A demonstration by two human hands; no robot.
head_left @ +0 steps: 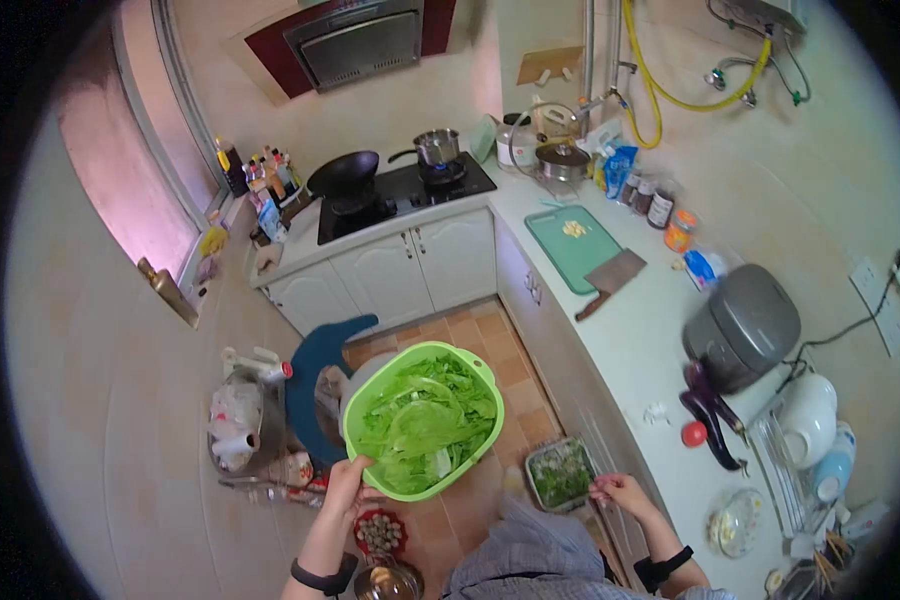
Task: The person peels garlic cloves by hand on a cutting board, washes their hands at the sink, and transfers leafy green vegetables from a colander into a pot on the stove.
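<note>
My left hand (344, 487) is closed on the near-left rim of a light green plastic basket (499, 400). Torn lettuce leaves (425, 415) fill the basket, which is tilted toward me in mid-air over the floor. At lower right, my right hand (622, 494) has its fingers bent together. Its fingertips overlap the right edge of a square, clear-walled container (532, 478) holding green leafy pieces (562, 475); I cannot tell what is in those fingers.
A green cutting board (560, 245) and a cleaver (612, 275) lie on the right counter, before a rice cooker (745, 325), eggplants (712, 410) and a tomato (695, 434). A saucepan (437, 147) sits over a lit burner, beside a wok (345, 173). Below the basket is a blue chair (305, 400).
</note>
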